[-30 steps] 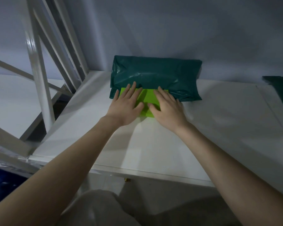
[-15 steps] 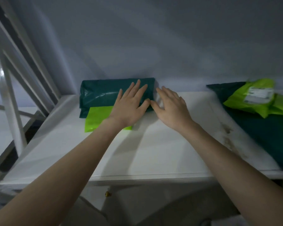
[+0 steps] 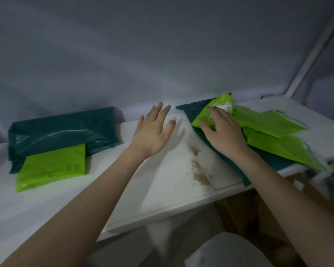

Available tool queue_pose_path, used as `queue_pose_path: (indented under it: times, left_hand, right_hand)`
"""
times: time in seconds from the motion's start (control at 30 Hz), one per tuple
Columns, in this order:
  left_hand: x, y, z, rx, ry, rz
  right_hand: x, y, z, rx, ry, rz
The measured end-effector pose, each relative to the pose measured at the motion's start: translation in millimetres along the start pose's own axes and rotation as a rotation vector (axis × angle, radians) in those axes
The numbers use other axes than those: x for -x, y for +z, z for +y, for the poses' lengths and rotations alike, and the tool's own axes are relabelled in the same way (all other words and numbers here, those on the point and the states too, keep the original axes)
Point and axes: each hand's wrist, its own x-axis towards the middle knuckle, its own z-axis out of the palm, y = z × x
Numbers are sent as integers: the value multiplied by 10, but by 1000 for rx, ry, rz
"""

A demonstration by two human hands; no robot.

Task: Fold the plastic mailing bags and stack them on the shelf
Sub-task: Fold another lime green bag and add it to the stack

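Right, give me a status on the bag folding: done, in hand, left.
Done: a folded lime green bag lies against a folded dark green bag on the shelf. In hand: the right hand reaches onto the unfolded lime bags; the left hand hovers open. Left: that loose pile, including the dark green bag under it.

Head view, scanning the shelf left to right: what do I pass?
Folded lime bag lying on the folded dark green bag → left hand → brown stain → right hand → unfolded lime bags.
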Motion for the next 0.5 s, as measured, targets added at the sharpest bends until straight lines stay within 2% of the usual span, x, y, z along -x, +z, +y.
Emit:
queue_pose_path:
  times: [0.3, 0.5]
  left_hand:
    - [-513, 746, 721, 336, 7, -58]
    - [-986, 1259, 1058, 421, -53, -154]
  right_hand:
    - [66, -342, 1090, -99, 273, 161]
    - [-50, -323, 1770, -180, 495, 132]
